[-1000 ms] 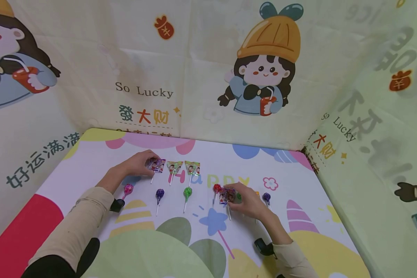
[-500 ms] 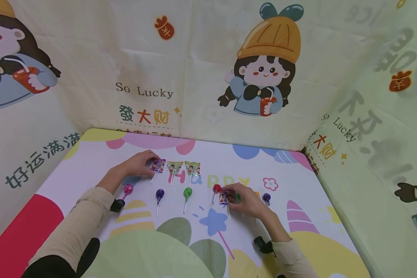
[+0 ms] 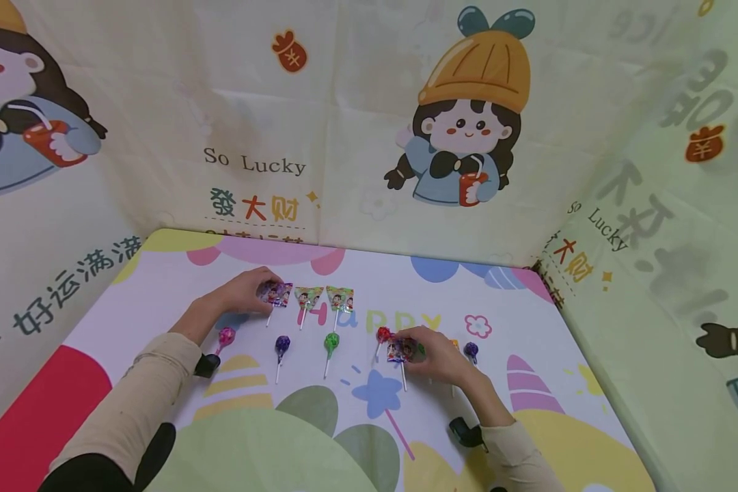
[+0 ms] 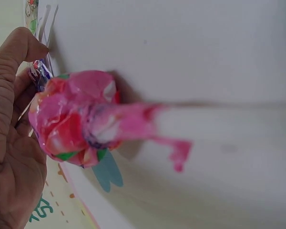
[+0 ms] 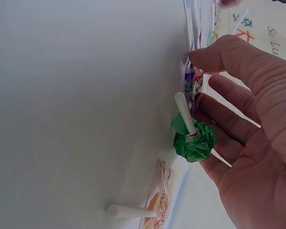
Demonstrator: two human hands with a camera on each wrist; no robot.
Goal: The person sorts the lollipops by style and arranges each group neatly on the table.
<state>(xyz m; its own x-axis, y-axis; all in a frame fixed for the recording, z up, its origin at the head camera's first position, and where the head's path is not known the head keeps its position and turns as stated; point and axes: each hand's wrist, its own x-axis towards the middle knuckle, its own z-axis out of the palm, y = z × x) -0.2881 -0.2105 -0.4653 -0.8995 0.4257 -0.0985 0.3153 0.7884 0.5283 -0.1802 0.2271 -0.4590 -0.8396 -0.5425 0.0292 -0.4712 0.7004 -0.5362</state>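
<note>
At the back left of the table, my left hand (image 3: 244, 292) pinches the edge of a lollipop in a flat purple wrapper (image 3: 279, 294). Just below that hand lies a round pink lollipop (image 3: 226, 336), which looms large in the left wrist view. Right of centre, my right hand (image 3: 438, 357) pinches another lollipop in a flat purple printed wrapper (image 3: 398, 351) between thumb and fingers. A red lollipop (image 3: 383, 334) is close by its left side. Under the right palm sits a green lollipop (image 5: 195, 143), mostly hidden in the head view.
Two lollipops in flat green wrappers, one left (image 3: 309, 298) and one right (image 3: 340, 298), lie beside the left hand. In front are a purple lollipop (image 3: 283, 344) and a green one (image 3: 331, 342). An orange-wrapped lollipop (image 3: 454, 344) and a dark purple one (image 3: 471, 350) lie behind the right wrist.
</note>
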